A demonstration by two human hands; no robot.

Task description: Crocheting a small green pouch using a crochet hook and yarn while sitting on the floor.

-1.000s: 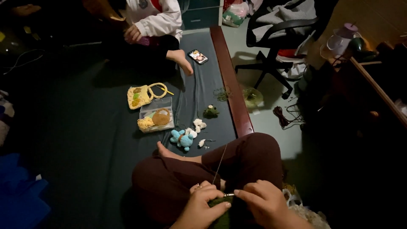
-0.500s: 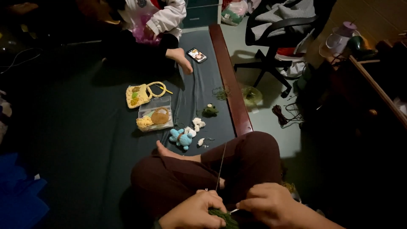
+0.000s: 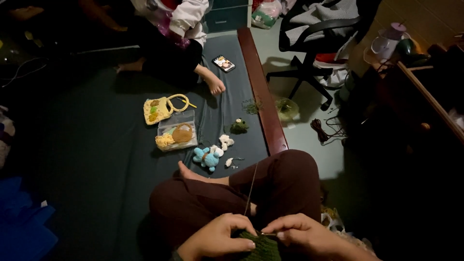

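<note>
Both hands pinch a dark green crocheted piece (image 3: 258, 246) at six o'clock: left hand (image 3: 217, 238) grips its edge, right hand (image 3: 299, 234) holds a thin hook. Farther, at eleven o'clock, lies a blue crocheted toy (image 3: 207, 156) on the dark bed (image 3: 87, 145).

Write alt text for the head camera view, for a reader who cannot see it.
A seated person's left hand and right hand work a dark green crocheted piece over crossed legs, a strand of yarn rising from it. On the dark mattress ahead lie a blue crocheted toy, a yellow crocheted bag and a phone, beside another seated person.
</note>
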